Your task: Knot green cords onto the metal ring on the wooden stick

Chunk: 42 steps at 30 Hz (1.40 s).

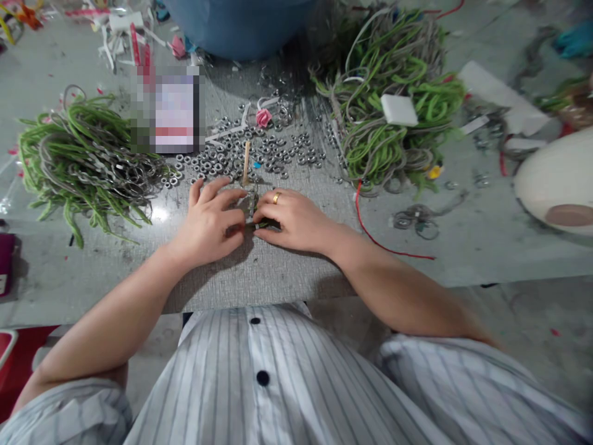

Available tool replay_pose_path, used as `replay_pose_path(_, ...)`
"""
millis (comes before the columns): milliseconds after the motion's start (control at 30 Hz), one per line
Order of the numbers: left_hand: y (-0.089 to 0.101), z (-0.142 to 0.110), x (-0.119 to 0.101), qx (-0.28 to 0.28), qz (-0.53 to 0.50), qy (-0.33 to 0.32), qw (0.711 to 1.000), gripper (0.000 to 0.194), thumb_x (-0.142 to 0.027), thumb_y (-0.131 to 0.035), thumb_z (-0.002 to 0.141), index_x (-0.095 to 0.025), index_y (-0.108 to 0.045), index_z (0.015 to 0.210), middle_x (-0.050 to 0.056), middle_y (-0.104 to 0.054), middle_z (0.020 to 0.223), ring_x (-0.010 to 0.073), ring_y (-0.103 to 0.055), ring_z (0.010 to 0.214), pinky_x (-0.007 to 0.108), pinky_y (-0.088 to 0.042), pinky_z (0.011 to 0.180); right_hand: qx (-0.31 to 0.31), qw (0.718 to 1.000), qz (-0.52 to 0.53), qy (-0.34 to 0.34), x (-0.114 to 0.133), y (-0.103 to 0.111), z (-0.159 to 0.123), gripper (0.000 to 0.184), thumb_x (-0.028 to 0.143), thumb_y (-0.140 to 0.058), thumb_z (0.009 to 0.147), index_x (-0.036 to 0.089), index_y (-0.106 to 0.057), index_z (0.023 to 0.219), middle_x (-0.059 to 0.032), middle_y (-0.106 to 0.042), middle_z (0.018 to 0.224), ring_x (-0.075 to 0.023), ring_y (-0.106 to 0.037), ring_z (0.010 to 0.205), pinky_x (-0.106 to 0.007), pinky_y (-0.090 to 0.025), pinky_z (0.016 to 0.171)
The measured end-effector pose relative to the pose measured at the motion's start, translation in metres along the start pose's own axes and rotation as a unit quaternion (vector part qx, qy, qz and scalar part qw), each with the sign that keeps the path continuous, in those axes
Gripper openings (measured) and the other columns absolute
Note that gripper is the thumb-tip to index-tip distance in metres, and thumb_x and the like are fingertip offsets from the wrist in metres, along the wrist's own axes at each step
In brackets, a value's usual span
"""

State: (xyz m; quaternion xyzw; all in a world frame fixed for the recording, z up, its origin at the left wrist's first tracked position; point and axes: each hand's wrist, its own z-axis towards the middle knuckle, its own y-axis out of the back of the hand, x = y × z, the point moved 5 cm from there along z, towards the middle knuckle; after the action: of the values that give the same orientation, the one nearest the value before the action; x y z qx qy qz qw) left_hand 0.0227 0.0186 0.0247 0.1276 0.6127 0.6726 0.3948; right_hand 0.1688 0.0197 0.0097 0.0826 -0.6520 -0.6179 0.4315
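Note:
At the middle of the table's near side, my left hand (pixel 210 217) and my right hand (pixel 296 220) face each other with the fingertips close together. Between them runs a short piece of dark green cord (pixel 256 225), pinched by thumb and finger on either side; most of it is hidden by the fingers. A gold ring is on a finger of my right hand. Just beyond the fingertips a thin wooden stick (pixel 247 162) stands upright. Many small metal rings (pixel 213 162) lie scattered behind it.
Green and grey corded loops form a pile (pixel 88 161) at left and a larger one (pixel 393 105) at right, topped by a white block (pixel 399 110). A blue tub (pixel 241 28) stands at the back. A red string (pixel 370 232) lies beside my right forearm.

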Motion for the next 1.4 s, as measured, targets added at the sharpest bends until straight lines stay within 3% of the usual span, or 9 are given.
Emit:
replay_pose_path(233, 0.011, 0.001, 0.007, 0.028, 0.005, 0.005, 1.0, 0.011, -0.023, -0.056, 0.076, -0.02, -0.063, 0.068, 0.003, -0.064, 0.121, 0.0337, -0.044, 0.127, 0.06, -0.027, 0.105, 0.017, 0.999, 0.028, 0.011, -0.002, 0.002, 0.0, 0.015, 0.03, -0.063, 0.082, 0.018, -0.068, 0.089, -0.0086, -0.064, 0.093, -0.0235, -0.056, 0.092, -0.037, -0.042, 0.082)
replay_pose_path(367, 0.01, 0.002, 0.009, 0.048, 0.0, 0.005, 0.999, 0.01, -0.022, -0.057, 0.074, -0.02, -0.063, 0.067, 0.004, -0.067, 0.117, 0.0358, -0.046, 0.125, 0.061, -0.03, 0.101, -0.03, 0.998, 0.052, 0.006, -0.006, 0.014, -0.001, 0.014, 0.027, -0.061, 0.082, 0.019, -0.065, 0.093, -0.0089, -0.065, 0.098, -0.0233, -0.057, 0.097, -0.038, -0.043, 0.089)
replay_pose_path(467, 0.008, 0.002, 0.01, 0.051, 0.002, 0.01, 0.999, 0.009, -0.023, -0.058, 0.073, -0.02, -0.063, 0.067, 0.004, -0.066, 0.117, 0.036, -0.046, 0.126, 0.061, -0.03, 0.102, -0.05, 0.998, 0.027, -0.035, -0.016, 0.025, -0.005, 0.012, 0.02, -0.057, 0.082, 0.018, -0.065, 0.09, -0.009, -0.066, 0.097, -0.023, -0.057, 0.097, -0.037, -0.042, 0.089)
replay_pose_path(600, 0.009, 0.001, 0.01, 0.045, 0.009, -0.001, 0.999, 0.01, -0.023, -0.057, 0.074, -0.02, -0.063, 0.067, 0.004, -0.066, 0.118, 0.0357, -0.046, 0.126, 0.061, -0.031, 0.102, 0.047, 0.995, -0.008, -0.084, -0.025, 0.027, -0.009, 0.007, 0.023, -0.062, 0.081, 0.017, -0.066, 0.08, -0.0064, -0.065, 0.084, -0.021, -0.058, 0.085, -0.033, -0.041, 0.075)
replay_pose_path(733, 0.01, 0.0, 0.01, 0.033, 0.011, -0.006, 0.999, 0.009, -0.024, -0.058, 0.074, -0.021, -0.063, 0.067, 0.003, -0.066, 0.118, 0.0349, -0.047, 0.125, 0.06, -0.032, 0.102, 0.116, 0.988, -0.002, -0.1, -0.025, 0.024, -0.01, 0.017, 0.035, -0.065, 0.081, 0.018, -0.066, 0.077, -0.0043, -0.065, 0.079, -0.0188, -0.058, 0.077, -0.03, -0.036, 0.066)
replay_pose_path(800, 0.01, 0.0, 0.009, 0.042, 0.012, -0.006, 0.999, 0.009, -0.023, -0.058, 0.075, -0.021, -0.064, 0.069, 0.003, -0.065, 0.12, 0.0339, -0.046, 0.126, 0.058, -0.032, 0.103, 0.128, 0.986, -0.001, -0.106, -0.024, 0.022, -0.01, 0.019, 0.037, -0.066, 0.081, 0.018, -0.067, 0.079, -0.0043, -0.065, 0.081, -0.0187, -0.058, 0.078, -0.029, -0.034, 0.065)
replay_pose_path(1000, 0.012, 0.001, 0.007, 0.062, 0.008, -0.001, 0.998, 0.01, -0.021, -0.057, 0.077, -0.02, -0.064, 0.07, 0.004, -0.064, 0.121, 0.0331, -0.044, 0.128, 0.056, -0.03, 0.106, 0.137, 0.988, -0.018, -0.07, -0.019, 0.015, -0.01, 0.008, 0.016, -0.056, 0.081, 0.017, -0.064, 0.077, -0.0042, -0.064, 0.082, -0.017, -0.056, 0.08, -0.028, -0.032, 0.066)
replay_pose_path(1233, 0.019, 0.003, 0.014, 0.139, 0.017, 0.055, 0.989, 0.01, -0.02, -0.058, 0.077, -0.019, -0.065, 0.069, 0.004, -0.062, 0.126, 0.035, -0.038, 0.133, 0.059, -0.023, 0.109, 0.153, 0.986, -0.016, -0.062, -0.017, 0.02, -0.011, 0.009, 0.013, -0.053, 0.075, 0.017, -0.058, 0.069, -0.0023, -0.06, 0.076, -0.0139, -0.049, 0.071, -0.026, -0.029, 0.064)
replay_pose_path(1400, 0.022, 0.002, 0.02, 0.154, 0.035, 0.067, 0.985, 0.01, -0.018, -0.058, 0.076, -0.018, -0.064, 0.069, 0.003, -0.061, 0.129, 0.0351, -0.036, 0.134, 0.06, -0.022, 0.109, 0.168, 0.983, -0.035, -0.071, -0.019, 0.022, -0.013, 0.009, 0.014, -0.053, 0.074, 0.018, -0.059, 0.068, -0.0019, -0.06, 0.073, -0.0136, -0.047, 0.067, -0.027, -0.028, 0.063)
